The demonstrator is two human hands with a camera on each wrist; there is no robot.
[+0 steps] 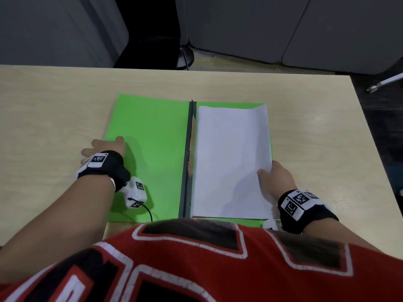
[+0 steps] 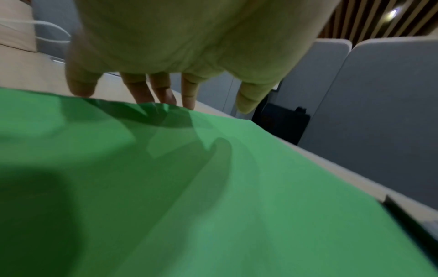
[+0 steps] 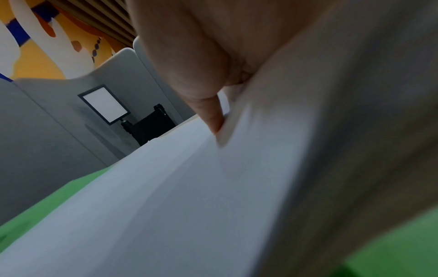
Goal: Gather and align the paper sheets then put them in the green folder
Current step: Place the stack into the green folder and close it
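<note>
**Paper in the open folder, much of both hands out of sight**

The green folder lies open and flat on the bench, with a dark spine down its middle. The paper sheets lie as one stack on its right half. Their right edge is lifted and curls up.

The right hand pinches this edge, thumb on top. The other fingers are under the paper and I cannot see them. In the right wrist view the sheets fill nearly everything and look blurred.

The left hand is at the folder's left edge, fingers spread and straight, gripping nothing. Its fingertips touch this edge, where the cover seems a little lifted.

The wrist bands carry black-and-white square code marks. I can read no words anywhere. The nearest part of the folder is hidden by the person's red shirt.
</note>
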